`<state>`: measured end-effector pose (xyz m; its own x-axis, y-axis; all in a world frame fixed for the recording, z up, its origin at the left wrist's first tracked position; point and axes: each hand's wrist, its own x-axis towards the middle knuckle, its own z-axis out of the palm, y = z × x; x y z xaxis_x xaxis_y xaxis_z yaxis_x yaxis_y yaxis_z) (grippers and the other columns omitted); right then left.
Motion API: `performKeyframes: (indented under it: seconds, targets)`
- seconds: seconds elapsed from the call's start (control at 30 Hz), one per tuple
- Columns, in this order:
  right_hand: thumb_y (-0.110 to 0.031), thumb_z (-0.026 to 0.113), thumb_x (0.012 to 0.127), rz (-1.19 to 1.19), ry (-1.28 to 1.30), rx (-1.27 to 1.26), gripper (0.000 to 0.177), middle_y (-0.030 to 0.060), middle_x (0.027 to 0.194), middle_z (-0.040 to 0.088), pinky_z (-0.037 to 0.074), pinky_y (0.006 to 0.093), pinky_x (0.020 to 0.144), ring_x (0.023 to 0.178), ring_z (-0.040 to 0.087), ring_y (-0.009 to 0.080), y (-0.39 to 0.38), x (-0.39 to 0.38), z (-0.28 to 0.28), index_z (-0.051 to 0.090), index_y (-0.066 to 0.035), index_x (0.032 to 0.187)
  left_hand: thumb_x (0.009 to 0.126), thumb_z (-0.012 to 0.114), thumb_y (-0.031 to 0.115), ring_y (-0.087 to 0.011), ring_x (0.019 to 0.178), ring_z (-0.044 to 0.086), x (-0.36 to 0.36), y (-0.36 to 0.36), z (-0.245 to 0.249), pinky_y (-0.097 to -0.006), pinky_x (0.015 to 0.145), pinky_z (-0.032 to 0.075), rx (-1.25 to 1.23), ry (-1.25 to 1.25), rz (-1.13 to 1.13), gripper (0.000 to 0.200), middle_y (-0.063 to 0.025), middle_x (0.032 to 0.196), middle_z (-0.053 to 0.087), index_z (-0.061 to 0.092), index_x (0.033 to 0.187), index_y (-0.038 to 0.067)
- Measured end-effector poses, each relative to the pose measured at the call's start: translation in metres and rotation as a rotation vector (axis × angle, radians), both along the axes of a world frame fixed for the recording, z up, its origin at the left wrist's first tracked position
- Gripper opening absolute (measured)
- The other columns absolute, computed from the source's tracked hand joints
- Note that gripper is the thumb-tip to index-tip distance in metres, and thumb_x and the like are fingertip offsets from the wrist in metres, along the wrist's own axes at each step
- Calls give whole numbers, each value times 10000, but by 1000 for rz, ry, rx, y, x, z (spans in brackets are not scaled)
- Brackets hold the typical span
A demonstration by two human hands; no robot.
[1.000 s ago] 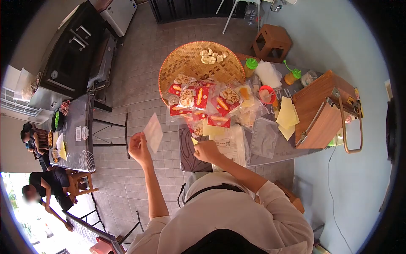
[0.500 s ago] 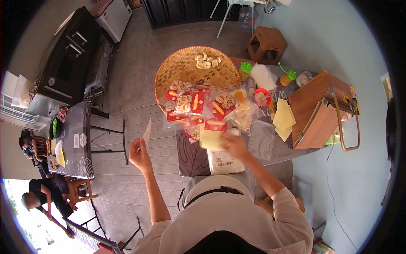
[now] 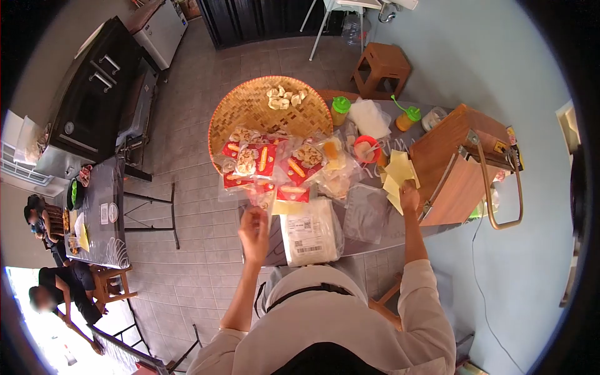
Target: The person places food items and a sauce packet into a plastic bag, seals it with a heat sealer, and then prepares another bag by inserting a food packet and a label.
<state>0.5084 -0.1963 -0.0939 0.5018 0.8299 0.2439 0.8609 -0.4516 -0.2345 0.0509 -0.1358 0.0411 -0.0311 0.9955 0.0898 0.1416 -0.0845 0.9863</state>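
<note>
My left hand (image 3: 254,234) is closed on a thin clear plastic sleeve, held upright at the near left edge of the table. My right hand (image 3: 409,196) touches the yellow paper sheets (image 3: 398,170) beside the wooden box; whether its fingers grip one is too small to tell. A yellow sheet (image 3: 286,207) lies between my hands, partly under red-labelled packets (image 3: 292,193). More packets of pale pieces rest on the woven tray (image 3: 225,106). Near my body is a white plastic-wrapped pack (image 3: 310,234) with printed labels, and right of it a clear bag (image 3: 365,212).
Beyond the papers stand a wooden box (image 3: 451,169) with a metal handle, a red cup (image 3: 367,149) and green-lidded bottles (image 3: 340,110). A brown stool (image 3: 382,65) is behind the table. At far left, people sit near another table (image 3: 115,219).
My left hand has moved right to the table edge with the sleeve. My right hand has left the yellow sheet by the packets and moved right to the paper stack.
</note>
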Motion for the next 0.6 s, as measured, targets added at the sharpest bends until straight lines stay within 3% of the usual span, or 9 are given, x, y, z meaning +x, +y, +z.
performKeyframes:
  seconds: [0.07, 0.1, 0.13, 0.2, 0.27, 0.37, 0.43, 0.53, 0.6]
  targets:
    - [-99, 616, 682, -134, 11, -252, 186, 113, 1049, 501, 474, 409, 643, 838, 552, 315, -7, 15, -17, 481, -72, 807, 818, 520, 37, -102, 596, 487, 25, -13, -2, -229, 540, 415, -4, 22, -95, 55, -57, 687, 504, 503, 807, -14]
    - [-156, 650, 662, -253, 10, -280, 344, 113, 1143, 439, 466, 422, 701, 936, 515, 318, -9, 14, -17, 492, -120, 966, 819, 520, 38, -108, 593, 493, 40, -18, 1, -234, 522, 414, -3, 60, -141, 58, -62, 685, 506, 501, 810, -15]
    - [-156, 650, 662, -260, 17, -285, 344, 113, 1143, 439, 466, 422, 701, 936, 515, 318, -11, 11, -17, 492, -120, 966, 820, 520, 40, -114, 591, 500, 55, -23, 6, -239, 505, 413, -2, 98, -189, 61, -68, 683, 507, 499, 813, -17]
    - [-307, 653, 686, -365, -31, -412, 596, 143, 1266, 335, 431, 420, 835, 1067, 468, 273, -11, 3, -14, 403, -168, 1209, 825, 521, 55, -126, 587, 508, 83, -33, 6, -242, 480, 406, -13, 179, -242, 73, -79, 668, 509, 498, 828, -14]
    - [-331, 680, 674, -30, 125, -62, 742, 173, 1322, 276, 358, 408, 922, 1160, 376, 269, -26, -28, 16, 322, -143, 1296, 831, 515, 68, -147, 586, 508, 107, -41, 5, -252, 476, 400, -64, 200, -316, 84, -90, 670, 512, 499, 841, -14]
    - [-288, 720, 652, 400, 1206, -20, 801, 152, 1323, 278, 253, 401, 993, 1215, 278, 271, -52, -93, 72, 294, -71, 1294, 842, 503, 89, -156, 581, 501, 144, -51, -2, -259, 489, 392, -89, 214, -346, 105, -94, 669, 513, 499, 856, -15]
    - [-212, 727, 647, 561, 1006, -80, 765, 155, 1305, 298, 254, 396, 990, 1205, 292, 291, -73, -127, 96, 314, -73, 1275, 846, 499, 98, -154, 581, 498, 166, -56, -24, -260, 501, 391, -149, 156, -365, 115, -94, 666, 510, 499, 861, -16]
    - [-167, 718, 649, 486, 851, 101, 750, 169, 1297, 293, 264, 406, 976, 1190, 297, 330, -87, -155, 107, 311, -76, 1272, 865, 484, 126, -126, 585, 486, 200, -68, -31, -254, 525, 389, -274, 53, -380, 137, -75, 655, 498, 498, 852, -9]
    - [-154, 690, 677, 432, 853, 202, 683, 174, 1269, 326, 286, 409, 957, 1167, 326, 339, -87, -150, 101, 335, -69, 1254, 903, 433, 169, -67, 624, 459, 220, -76, -29, -199, 553, 386, -254, -48, -407, 147, -5, 717, 477, 470, 904, 27]
